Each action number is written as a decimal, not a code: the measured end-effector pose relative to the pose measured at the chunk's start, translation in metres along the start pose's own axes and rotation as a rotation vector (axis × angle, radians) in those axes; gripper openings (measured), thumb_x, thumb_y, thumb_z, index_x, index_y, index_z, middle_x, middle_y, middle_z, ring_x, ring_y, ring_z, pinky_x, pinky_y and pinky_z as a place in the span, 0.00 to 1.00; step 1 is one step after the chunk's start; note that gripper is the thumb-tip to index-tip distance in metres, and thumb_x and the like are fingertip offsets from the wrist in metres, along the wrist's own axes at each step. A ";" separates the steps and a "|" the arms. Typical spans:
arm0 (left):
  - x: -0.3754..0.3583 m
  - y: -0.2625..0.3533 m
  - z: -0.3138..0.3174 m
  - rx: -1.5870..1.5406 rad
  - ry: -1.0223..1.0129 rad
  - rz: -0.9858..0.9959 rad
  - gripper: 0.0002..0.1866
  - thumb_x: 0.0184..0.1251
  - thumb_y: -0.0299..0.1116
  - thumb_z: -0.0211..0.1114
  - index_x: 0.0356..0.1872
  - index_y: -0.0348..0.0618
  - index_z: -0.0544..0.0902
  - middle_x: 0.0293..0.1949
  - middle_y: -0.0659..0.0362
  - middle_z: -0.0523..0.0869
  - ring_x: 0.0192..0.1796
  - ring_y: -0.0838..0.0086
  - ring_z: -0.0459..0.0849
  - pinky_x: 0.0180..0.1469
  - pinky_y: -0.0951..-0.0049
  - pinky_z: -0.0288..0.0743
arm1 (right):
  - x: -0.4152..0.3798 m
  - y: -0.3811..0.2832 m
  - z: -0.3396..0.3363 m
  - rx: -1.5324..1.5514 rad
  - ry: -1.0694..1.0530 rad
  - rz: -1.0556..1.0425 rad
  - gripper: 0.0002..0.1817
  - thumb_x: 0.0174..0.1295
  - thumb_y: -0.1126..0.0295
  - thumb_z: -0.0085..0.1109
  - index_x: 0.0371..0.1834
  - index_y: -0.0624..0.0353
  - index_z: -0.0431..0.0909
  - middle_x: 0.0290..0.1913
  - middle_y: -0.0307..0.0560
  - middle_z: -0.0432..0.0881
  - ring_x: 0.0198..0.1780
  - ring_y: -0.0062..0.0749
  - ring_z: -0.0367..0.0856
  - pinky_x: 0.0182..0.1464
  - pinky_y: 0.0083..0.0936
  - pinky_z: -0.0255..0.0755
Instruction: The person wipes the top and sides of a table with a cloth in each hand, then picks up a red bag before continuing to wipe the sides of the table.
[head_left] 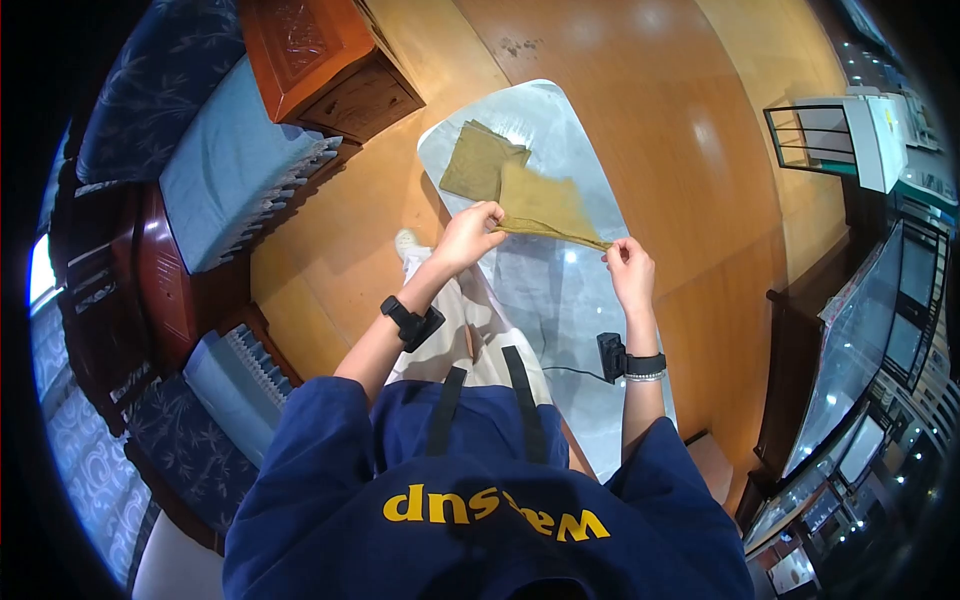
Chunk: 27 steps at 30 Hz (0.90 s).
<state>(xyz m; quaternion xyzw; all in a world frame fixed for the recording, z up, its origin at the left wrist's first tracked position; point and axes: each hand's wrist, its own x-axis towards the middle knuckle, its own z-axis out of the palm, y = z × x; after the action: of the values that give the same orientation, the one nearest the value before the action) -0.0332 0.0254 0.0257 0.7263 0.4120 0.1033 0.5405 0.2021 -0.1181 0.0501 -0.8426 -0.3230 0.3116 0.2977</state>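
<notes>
An olive-yellow cloth [548, 200] is stretched between my two hands above a pale marble-look table [530, 300]. My left hand [472, 236] pinches its near left corner, and my right hand [629, 266] pinches the near right corner. The cloth's near edge runs taut between the fingers, while its far part lies toward the tabletop. Just beyond my left hand, a darker olive folded cloth [474, 165] rests on the table, partly overlapped by the stretched one. Each wrist wears a black strapped device.
Left of the table are a carved wooden cabinet [335, 70] and wooden seats with blue cushions [235, 160]. On the right stand a white unit with a black rack [815, 137] and a glass-topped case [835, 340]. A thin black cable [573, 371] reaches the right wrist device.
</notes>
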 end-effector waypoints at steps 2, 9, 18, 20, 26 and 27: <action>-0.001 -0.008 0.010 -0.001 0.002 0.005 0.13 0.47 0.30 0.67 0.34 0.39 0.75 0.30 0.53 0.79 0.37 0.63 0.80 0.41 0.66 0.73 | -0.005 0.010 0.004 -0.032 -0.008 0.018 0.08 0.55 0.66 0.54 0.29 0.60 0.78 0.22 0.45 0.82 0.26 0.33 0.81 0.30 0.27 0.71; -0.013 -0.088 0.067 0.072 -0.087 -0.141 0.11 0.44 0.28 0.65 0.30 0.39 0.74 0.29 0.51 0.79 0.34 0.58 0.79 0.37 0.64 0.73 | -0.026 0.083 0.053 -0.188 -0.169 0.196 0.10 0.54 0.63 0.54 0.30 0.58 0.78 0.23 0.46 0.81 0.28 0.38 0.81 0.32 0.31 0.72; -0.003 -0.164 0.101 0.215 -0.297 -0.322 0.11 0.49 0.34 0.66 0.33 0.39 0.80 0.30 0.52 0.84 0.34 0.64 0.83 0.38 0.67 0.75 | -0.004 0.171 0.127 -0.193 -0.339 0.201 0.13 0.56 0.66 0.50 0.24 0.65 0.77 0.21 0.47 0.82 0.21 0.31 0.81 0.28 0.27 0.73; 0.025 -0.162 0.094 0.143 -0.151 -0.278 0.12 0.48 0.34 0.66 0.32 0.38 0.79 0.31 0.50 0.83 0.36 0.58 0.82 0.39 0.64 0.74 | 0.024 0.165 0.126 -0.044 -0.309 0.244 0.13 0.57 0.66 0.50 0.23 0.65 0.77 0.19 0.46 0.81 0.22 0.27 0.80 0.27 0.24 0.72; 0.117 -0.171 0.089 0.044 0.014 -0.148 0.29 0.52 0.40 0.65 0.55 0.40 0.70 0.49 0.47 0.77 0.50 0.55 0.77 0.54 0.65 0.70 | 0.103 0.132 0.131 0.247 0.006 0.429 0.12 0.59 0.66 0.49 0.35 0.64 0.76 0.25 0.44 0.83 0.22 0.23 0.79 0.23 0.21 0.71; 0.121 -0.175 0.092 0.206 0.052 -0.111 0.33 0.53 0.40 0.64 0.61 0.40 0.65 0.56 0.45 0.72 0.55 0.54 0.74 0.58 0.65 0.67 | 0.106 0.132 0.132 0.333 0.070 0.569 0.12 0.60 0.66 0.50 0.39 0.64 0.75 0.27 0.43 0.83 0.21 0.23 0.79 0.22 0.20 0.71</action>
<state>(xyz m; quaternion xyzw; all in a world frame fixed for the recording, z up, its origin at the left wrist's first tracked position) 0.0139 0.0600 -0.1986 0.7510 0.4741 0.0491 0.4569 0.2183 -0.0820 -0.1611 -0.8490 -0.0087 0.4015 0.3433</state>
